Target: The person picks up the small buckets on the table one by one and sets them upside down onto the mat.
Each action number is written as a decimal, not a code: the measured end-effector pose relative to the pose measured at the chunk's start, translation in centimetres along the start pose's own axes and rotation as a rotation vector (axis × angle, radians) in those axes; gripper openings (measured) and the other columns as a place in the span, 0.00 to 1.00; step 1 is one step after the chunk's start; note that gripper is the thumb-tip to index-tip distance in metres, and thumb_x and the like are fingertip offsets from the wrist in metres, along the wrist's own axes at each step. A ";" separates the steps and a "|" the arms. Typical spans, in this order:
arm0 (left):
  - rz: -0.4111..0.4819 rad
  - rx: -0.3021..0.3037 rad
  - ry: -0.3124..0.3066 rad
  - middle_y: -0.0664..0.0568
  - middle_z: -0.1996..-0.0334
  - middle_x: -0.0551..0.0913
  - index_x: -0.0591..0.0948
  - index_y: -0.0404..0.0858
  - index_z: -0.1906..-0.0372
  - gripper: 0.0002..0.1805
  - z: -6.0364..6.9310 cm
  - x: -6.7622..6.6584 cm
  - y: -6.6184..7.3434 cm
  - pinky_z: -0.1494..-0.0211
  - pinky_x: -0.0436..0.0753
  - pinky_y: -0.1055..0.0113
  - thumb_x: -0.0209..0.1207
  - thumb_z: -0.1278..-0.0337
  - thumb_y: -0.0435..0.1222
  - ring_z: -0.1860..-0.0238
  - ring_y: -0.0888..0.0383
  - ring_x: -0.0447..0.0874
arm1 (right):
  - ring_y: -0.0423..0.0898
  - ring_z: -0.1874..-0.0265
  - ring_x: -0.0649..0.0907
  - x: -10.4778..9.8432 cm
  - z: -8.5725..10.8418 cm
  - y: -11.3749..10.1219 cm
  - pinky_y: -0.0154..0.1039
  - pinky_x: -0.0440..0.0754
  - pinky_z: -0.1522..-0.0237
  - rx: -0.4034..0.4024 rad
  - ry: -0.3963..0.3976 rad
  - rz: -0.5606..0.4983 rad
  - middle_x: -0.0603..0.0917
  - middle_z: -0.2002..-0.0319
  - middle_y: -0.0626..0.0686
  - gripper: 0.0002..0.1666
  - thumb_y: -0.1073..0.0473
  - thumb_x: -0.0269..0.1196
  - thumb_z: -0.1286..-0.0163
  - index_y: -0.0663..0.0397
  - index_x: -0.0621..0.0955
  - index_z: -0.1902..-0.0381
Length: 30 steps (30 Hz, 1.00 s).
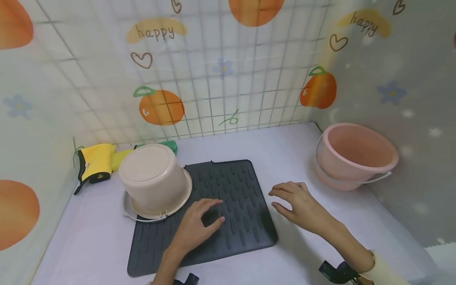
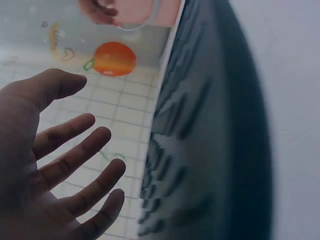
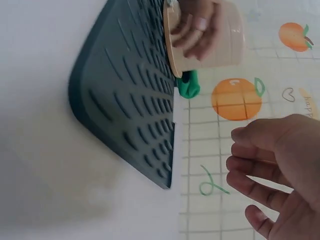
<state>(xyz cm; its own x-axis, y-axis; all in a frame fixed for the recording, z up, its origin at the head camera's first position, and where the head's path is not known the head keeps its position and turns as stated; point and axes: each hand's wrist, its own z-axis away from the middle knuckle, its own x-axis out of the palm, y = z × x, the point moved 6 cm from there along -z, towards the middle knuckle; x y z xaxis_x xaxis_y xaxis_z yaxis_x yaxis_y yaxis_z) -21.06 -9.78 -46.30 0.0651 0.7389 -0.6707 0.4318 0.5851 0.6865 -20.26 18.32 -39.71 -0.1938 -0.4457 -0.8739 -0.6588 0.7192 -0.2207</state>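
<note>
I remotely monitor the beige bucket (image 1: 154,174) inverted (presumably for drainage) over the far-left corner of the mat (image 1: 246,233), left hand (image 1: 194,225) and right hand (image 1: 303,206) fingers released

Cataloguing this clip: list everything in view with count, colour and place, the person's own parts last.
Bucket: 1, beige, upside down at the mat's back left
Pail: 1, pink with white handle, upright, table's back right
Ribbed mat: 1, dark grey, table centre
Black-trimmed item: count unclear (partly hidden), yellow and green, behind the bucket
Table: 1, pale lavender, under everything
Curtain: count unclear, whitish with orange fruit prints, back and sides
Wire grid: at least 1, dark, behind the curtain
Left hand: 1, bare, above the mat
Right hand: 1, bare, right of the mat
</note>
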 end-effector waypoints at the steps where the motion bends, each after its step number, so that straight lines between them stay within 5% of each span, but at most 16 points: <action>1: 0.003 -0.004 -0.007 0.69 0.43 0.77 0.82 0.52 0.40 0.26 0.1 0.3 -0.2 0.39 0.75 0.51 0.69 0.43 0.51 0.41 0.62 0.74 | 0.49 0.51 0.81 -0.3 0.0 0.2 0.51 0.71 0.53 0.002 0.010 0.005 0.84 0.52 0.47 0.16 0.61 0.75 0.41 0.50 0.86 0.54; 15: -0.067 0.011 -0.089 0.64 0.46 0.80 0.85 0.53 0.47 0.21 1.2 2.6 -1.7 0.39 0.68 0.46 0.73 0.49 0.47 0.41 0.57 0.71 | 0.51 0.55 0.82 -3.2 0.0 1.7 0.51 0.70 0.56 -0.030 0.105 0.033 0.84 0.55 0.52 0.17 0.65 0.75 0.46 0.54 0.86 0.57; 30: -0.056 0.010 -0.153 0.63 0.44 0.78 0.85 0.52 0.48 0.23 1.4 2.9 -2.2 0.38 0.65 0.46 0.76 0.52 0.47 0.39 0.55 0.67 | 0.54 0.57 0.83 -6.3 0.4 4.2 0.50 0.69 0.58 0.076 0.168 0.081 0.85 0.58 0.54 0.18 0.69 0.75 0.48 0.58 0.86 0.58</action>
<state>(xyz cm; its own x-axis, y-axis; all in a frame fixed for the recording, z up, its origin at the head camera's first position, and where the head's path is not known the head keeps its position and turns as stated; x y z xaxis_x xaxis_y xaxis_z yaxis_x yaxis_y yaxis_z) -20.54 -9.39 -50.19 0.1768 0.6451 -0.7434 0.4474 0.6201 0.6445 -21.57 24.33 -35.33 -0.3670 -0.4625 -0.8071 -0.5805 0.7919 -0.1898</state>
